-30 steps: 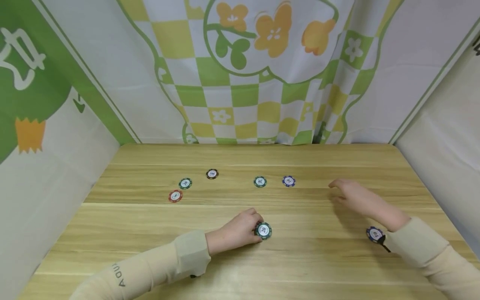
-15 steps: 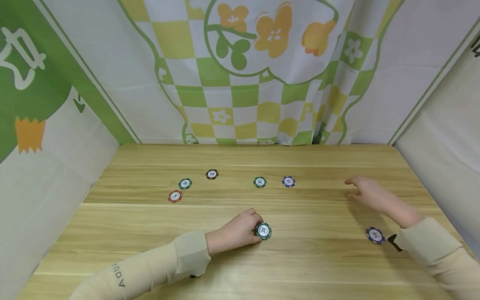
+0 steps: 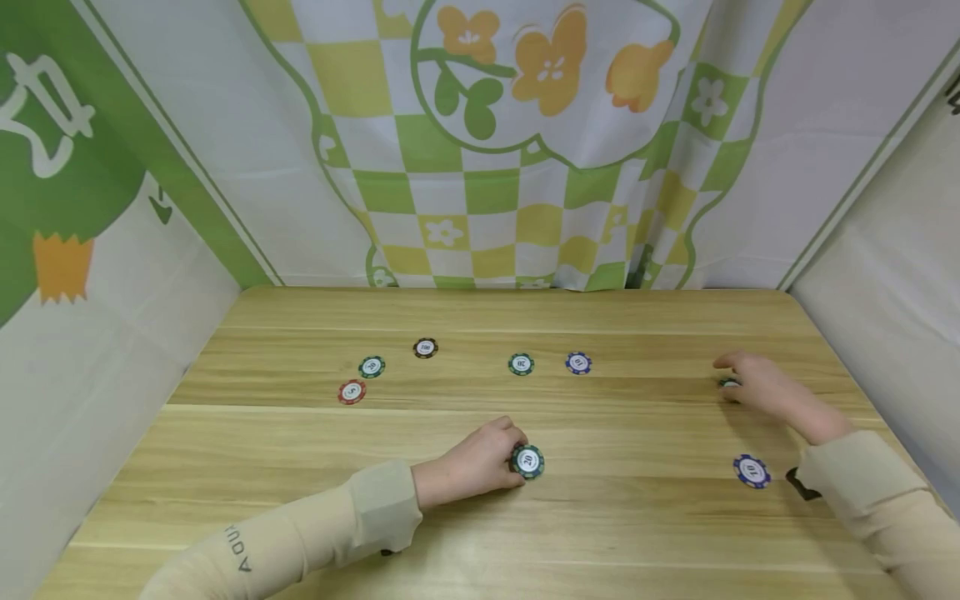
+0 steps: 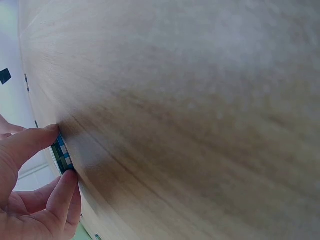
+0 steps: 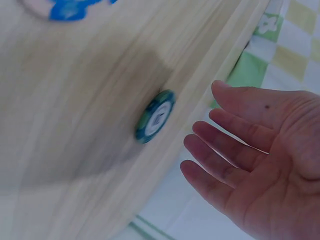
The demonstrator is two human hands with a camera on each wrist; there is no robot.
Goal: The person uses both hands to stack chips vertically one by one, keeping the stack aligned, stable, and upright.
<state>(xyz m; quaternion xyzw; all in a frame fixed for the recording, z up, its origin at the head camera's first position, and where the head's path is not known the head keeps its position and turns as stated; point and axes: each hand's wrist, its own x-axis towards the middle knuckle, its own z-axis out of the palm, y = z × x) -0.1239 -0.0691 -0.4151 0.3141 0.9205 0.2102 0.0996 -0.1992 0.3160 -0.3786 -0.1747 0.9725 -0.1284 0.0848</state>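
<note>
My left hand [image 3: 480,457] grips a small stack of poker chips [image 3: 528,461] at the table's middle, thumb and fingers on its sides. A green chip marked 20 lies on top, and the left wrist view shows green and blue edges in the stack [image 4: 64,154]. Over the table's right side is my right hand [image 3: 772,390], fingers spread and holding nothing. Just beneath it, a green poker chip [image 5: 156,117] lies flat on the wood, partly hidden by the hand in the head view. Nearer me than that hand lies a blue chip [image 3: 752,471] marked 10.
Toward the back of the wooden table [image 3: 637,517] lie a green chip [image 3: 521,364] and a blue chip [image 3: 578,363]. Farther left are a black chip [image 3: 425,347], another green chip [image 3: 371,367] and a red chip [image 3: 352,392]. A patterned curtain [image 3: 495,192] hangs behind.
My right hand has moved to the right, uncovering the blue 10 chip from the sleeve and now hovering over the green chip. The left hand stays on its stack.
</note>
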